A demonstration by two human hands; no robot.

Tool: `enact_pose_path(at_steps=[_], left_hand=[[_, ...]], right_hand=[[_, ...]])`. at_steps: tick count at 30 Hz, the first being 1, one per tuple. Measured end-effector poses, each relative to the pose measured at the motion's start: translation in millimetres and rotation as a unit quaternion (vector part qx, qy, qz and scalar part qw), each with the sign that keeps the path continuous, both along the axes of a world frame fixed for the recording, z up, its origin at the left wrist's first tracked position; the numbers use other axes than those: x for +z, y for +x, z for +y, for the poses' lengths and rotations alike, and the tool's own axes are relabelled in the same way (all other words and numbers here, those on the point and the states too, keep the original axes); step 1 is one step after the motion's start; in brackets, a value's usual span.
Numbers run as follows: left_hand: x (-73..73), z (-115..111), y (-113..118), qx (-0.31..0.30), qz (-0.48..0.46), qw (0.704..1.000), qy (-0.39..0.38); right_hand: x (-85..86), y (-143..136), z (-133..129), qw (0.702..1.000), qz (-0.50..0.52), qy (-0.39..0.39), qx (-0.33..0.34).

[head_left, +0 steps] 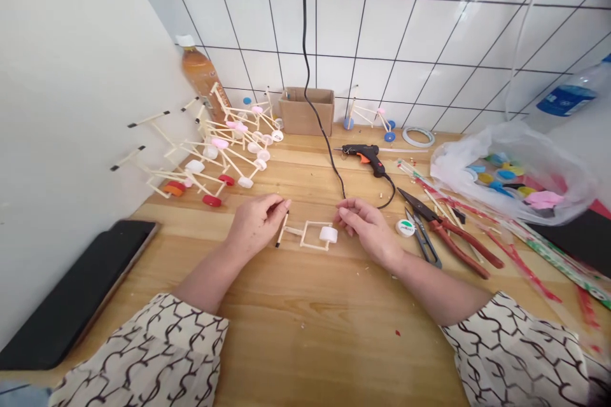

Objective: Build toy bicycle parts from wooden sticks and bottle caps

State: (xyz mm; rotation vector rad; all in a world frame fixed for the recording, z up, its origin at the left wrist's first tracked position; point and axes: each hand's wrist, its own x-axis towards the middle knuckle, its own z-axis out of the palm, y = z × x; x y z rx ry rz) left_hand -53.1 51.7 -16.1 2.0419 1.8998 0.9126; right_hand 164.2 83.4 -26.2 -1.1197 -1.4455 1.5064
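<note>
The left hand [258, 224] pinches the black-tipped crossbar [282, 231] of the matchstick frame [303, 234], apparently steadying it well off the wooden table [334, 337]'s back edge; the right hand [365, 229] curls beside the white bottle cap [328, 234], its grip unclear.

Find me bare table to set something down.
Mostly bare, barring scraps: the tabletop between the sleeves, nearer you than the small stick frame; also between the black device and left forearm. Crowded: stick models rear left, pliers and plastic bag right.
</note>
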Motion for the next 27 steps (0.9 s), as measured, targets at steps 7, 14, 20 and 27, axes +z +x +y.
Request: enact_pose_path(at_steps=[7, 14, 20, 27], left_hand=[[-0.8, 1.0, -0.9, 0.017, 0.004, 1.0, -0.012], [-1.0, 1.2, -2.8, 0.009, -0.006, 0.999, -0.032], [-1.8, 1.5, -5.0, -0.038, -0.009, 0.996, -0.077], [7.5, -0.7, -13.8, -0.066, -0.015, 0.985, -0.158]], right_hand=[[-0.9, -0.9, 0.6, 1.0, 0.006, -0.002, -0.006], [-0.6, 0.4, -0.1, 1.0, 0.003, 0.006, 0.002], [0.3, 1.3, 0.3, 1.0, 0.0, 0.013, 0.003], [0.4, 3.7, 0.9, 0.999, -0.015, 0.019, 0.022]])
